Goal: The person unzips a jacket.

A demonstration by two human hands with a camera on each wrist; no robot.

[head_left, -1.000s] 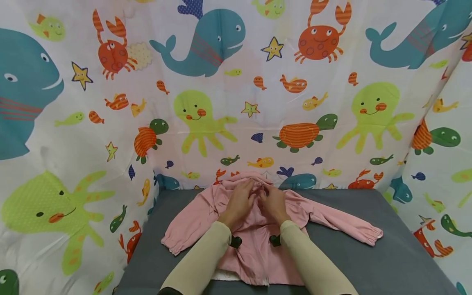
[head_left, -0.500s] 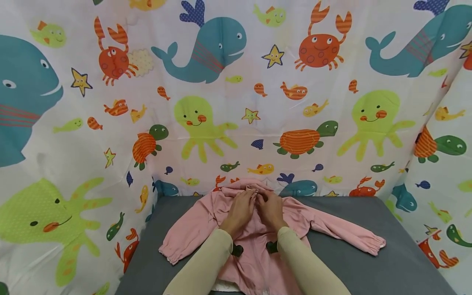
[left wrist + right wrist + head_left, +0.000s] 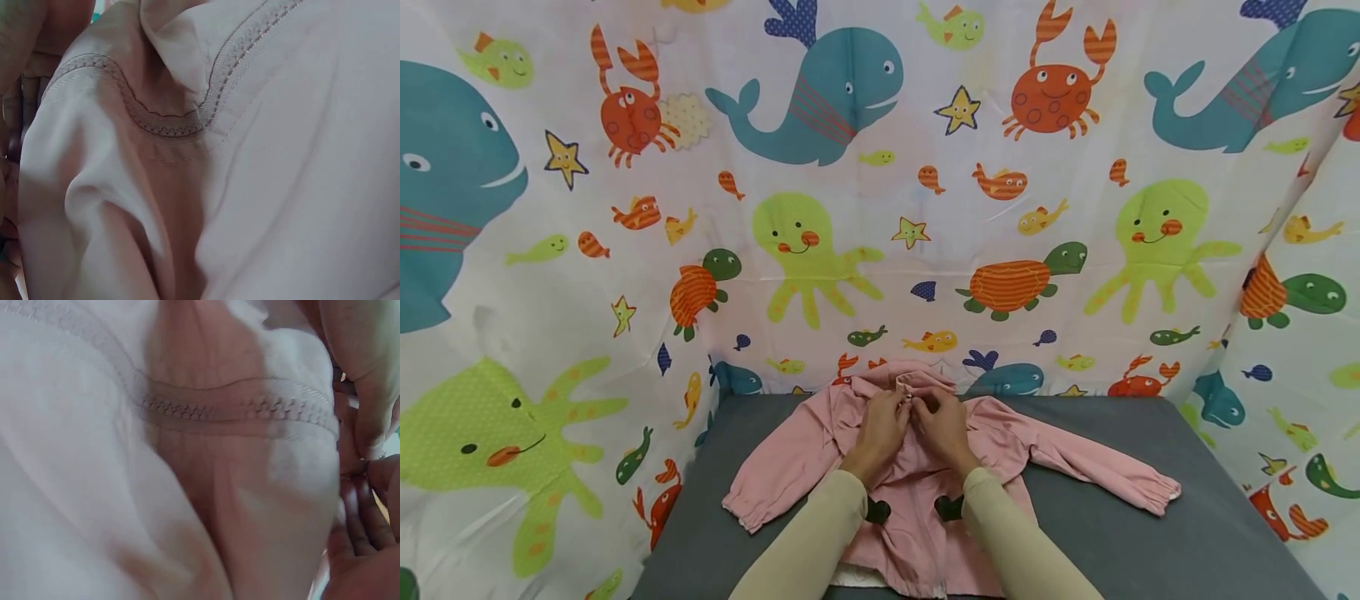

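A pink long-sleeved jacket (image 3: 790, 454) lies front up, sleeves spread to both sides. At its collar my left hand (image 3: 880, 429) pinches the upper front edge. My right hand (image 3: 945, 425) pinches the same spot from the other side, and the fingertips of both hands meet there. A small raised piece of the collar (image 3: 904, 385) stands up between them. The closed zipper (image 3: 169, 129) runs in a wavy line over bunched cloth in the left wrist view. Its teeth (image 3: 187, 412) also cross the cloth in the right wrist view. The exact bit between the fingertips is mostly hidden.
The jacket lies on a dark grey table (image 3: 1120, 542). A white curtain (image 3: 880, 275) printed with sea animals hangs behind it and at both sides. The right sleeve's gathered cuff (image 3: 1161, 492) stretches toward the table's right part.
Both hands have shifted slightly left at the collar, and its edge stands higher between the fingertips. The right fingers have drawn closer to the left ones. The head view has tilted a little.
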